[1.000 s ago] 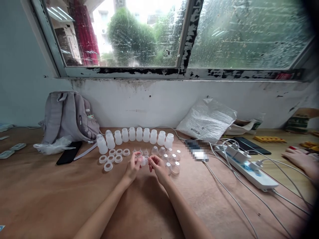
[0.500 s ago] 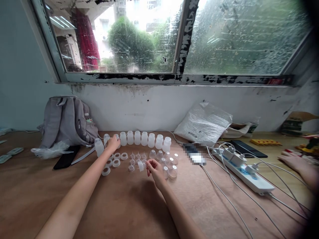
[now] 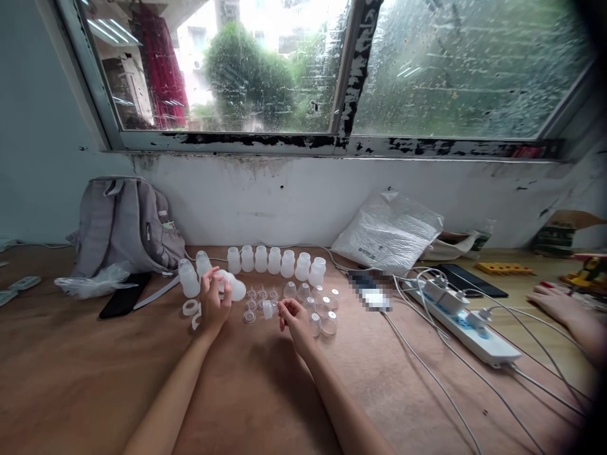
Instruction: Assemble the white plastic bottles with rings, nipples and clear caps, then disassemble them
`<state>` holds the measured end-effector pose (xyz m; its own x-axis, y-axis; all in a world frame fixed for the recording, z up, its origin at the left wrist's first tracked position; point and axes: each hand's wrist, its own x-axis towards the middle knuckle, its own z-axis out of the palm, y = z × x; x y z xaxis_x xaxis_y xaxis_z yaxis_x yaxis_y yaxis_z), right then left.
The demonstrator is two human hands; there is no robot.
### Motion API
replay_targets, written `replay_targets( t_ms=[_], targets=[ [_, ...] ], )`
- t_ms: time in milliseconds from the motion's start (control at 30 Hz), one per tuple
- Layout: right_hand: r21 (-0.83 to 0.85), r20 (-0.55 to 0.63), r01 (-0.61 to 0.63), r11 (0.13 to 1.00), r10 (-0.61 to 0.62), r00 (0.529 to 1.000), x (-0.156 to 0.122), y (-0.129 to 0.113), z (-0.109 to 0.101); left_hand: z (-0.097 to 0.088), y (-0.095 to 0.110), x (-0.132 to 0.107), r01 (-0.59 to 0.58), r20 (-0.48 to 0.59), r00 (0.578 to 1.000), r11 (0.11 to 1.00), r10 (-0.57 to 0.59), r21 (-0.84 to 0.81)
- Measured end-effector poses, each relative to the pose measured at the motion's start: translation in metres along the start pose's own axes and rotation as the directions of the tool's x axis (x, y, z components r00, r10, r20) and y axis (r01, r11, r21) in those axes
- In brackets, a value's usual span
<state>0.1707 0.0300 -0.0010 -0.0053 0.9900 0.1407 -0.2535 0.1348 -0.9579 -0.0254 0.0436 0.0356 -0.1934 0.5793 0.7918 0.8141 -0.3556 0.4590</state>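
Observation:
My left hand is closed around a frosted white baby bottle, tipped on its side above the table. Between the fingers of my right hand is a small clear ribbed plastic piece, perhaps a bottle part. Behind my hands a row of upright bottles stands by the wall, with two more bottles at the left. White collar rings lie partly hidden by my left hand. Clear nipples sit in the middle, and transparent domed caps stand beside my right hand.
A grey backpack, a plastic bag and a black phone are at the left. To the right lie a silvery bubble mailer, a power strip with cables and a dark tablet. Another person's hand rests at far right.
My left hand has lifted a bottle out of the row and drawn it nearer, tilting it sideways. A gap shows where it stood. My right hand has stayed almost still with its clear piece.

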Motion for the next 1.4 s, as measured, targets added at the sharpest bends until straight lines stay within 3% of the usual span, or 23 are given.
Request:
replay_targets(
  t_ms=[200, 433, 533, 900, 1100, 1400],
  targets=[
    [0.013, 0.0, -0.029, 0.999, 0.029, 1.0, 0.0, 0.005, 0.002, 0.001, -0.003, -0.03, -0.04, 0.016, 0.999, 0.976, 0.045, -0.213],
    [0.068, -0.009, -0.015, 0.998, 0.015, 1.0, 0.001, 0.007, 0.002, 0.019, -0.005, -0.049, 0.134, 0.265, 0.964, 0.928, -0.04, -0.347],
    [0.086, -0.02, -0.02, 0.996, 0.022, 1.0, 0.002, 0.008, 0.001, 0.027, -0.006, -0.055, 0.148, 0.341, 0.94, 0.934, -0.03, -0.326],
    [0.029, -0.084, 0.056, 0.998, -0.054, 0.995, 0.004, 0.007, -0.002, 0.014, 0.0, -0.048, -0.161, 0.413, 0.882, 0.968, 0.228, -0.19],
    [0.018, -0.065, 0.082, 0.997, -0.08, 0.995, 0.002, 0.004, -0.002, 0.014, 0.0, -0.048, -0.212, 0.493, 0.828, 0.964, 0.266, -0.162],
    [-0.004, -0.055, 0.088, 0.996, -0.088, 0.995, 0.003, 0.004, -0.002, 0.013, 0.0, -0.046, -0.288, 0.464, 0.834, 0.953, 0.297, -0.091]
  ],
)
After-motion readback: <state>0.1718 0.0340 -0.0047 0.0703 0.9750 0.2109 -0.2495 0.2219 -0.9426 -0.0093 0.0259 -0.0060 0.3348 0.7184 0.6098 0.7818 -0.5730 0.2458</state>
